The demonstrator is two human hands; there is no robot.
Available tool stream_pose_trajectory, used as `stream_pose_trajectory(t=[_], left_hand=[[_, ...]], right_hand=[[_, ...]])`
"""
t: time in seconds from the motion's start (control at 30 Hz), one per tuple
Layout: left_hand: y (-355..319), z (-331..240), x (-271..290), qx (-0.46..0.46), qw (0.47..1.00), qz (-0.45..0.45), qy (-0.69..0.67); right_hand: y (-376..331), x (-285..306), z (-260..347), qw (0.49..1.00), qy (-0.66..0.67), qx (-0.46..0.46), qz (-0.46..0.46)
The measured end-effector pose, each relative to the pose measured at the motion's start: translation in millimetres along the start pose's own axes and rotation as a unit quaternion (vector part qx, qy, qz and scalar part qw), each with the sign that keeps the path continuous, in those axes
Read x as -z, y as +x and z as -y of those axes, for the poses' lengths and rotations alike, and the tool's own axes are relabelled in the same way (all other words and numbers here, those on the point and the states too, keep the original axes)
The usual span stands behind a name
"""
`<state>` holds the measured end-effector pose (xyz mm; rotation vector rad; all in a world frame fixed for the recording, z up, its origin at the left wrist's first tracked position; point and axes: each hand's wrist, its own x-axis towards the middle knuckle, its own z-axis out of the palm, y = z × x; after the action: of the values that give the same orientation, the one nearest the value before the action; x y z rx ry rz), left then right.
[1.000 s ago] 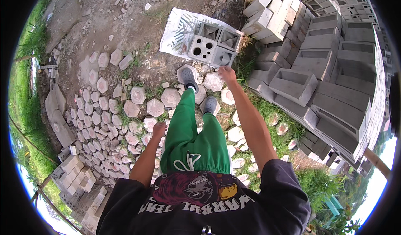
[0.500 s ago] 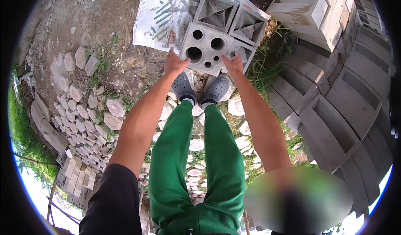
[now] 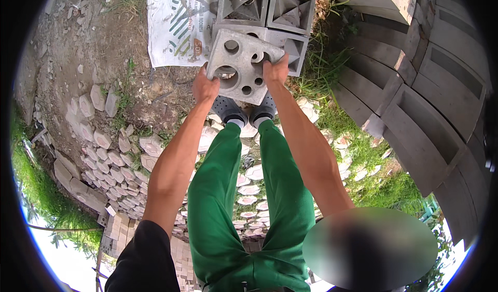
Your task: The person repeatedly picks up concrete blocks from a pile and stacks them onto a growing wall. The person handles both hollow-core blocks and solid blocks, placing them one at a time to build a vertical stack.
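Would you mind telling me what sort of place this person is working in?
Probably an outdoor yard where concrete blocks are made or stored. Both hands, left hand and right hand, grip a perforated concrete vent block; more patterned blocks sit on a printed sack, and stacked grey blocks line the grass.

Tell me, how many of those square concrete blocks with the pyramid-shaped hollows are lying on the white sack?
3 show: one at the back left, one at the back right, one front right, partly behind the round-holed block in both hands. That block may hide a fourth.
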<state>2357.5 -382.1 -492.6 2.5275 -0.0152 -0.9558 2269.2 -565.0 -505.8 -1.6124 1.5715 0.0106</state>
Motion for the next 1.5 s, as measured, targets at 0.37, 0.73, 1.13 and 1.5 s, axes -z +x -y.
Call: stream_pose_trajectory(t=[0.37,0.73,1.13,1.5], left_hand=[[-487,-165,250,-0.257,0.943,0.191,-0.096],[-688,-225,124,-0.557,0.735,0.383,0.062],[-863,-165,-89,-0.582,0.513,0.621,0.113],[-1049,-97,-272,-0.629,0.367,0.629,0.271]], right_hand=[[-478,431,60,0.873,0.391,-0.1,-0.273],[-615,528,-127,0.677,0.524,-0.085,-0.51],[-728,575,-305,0.462,0.493,-0.15,-0.721],[-783,617,-483,0.274,0.472,-0.231,-0.806]])
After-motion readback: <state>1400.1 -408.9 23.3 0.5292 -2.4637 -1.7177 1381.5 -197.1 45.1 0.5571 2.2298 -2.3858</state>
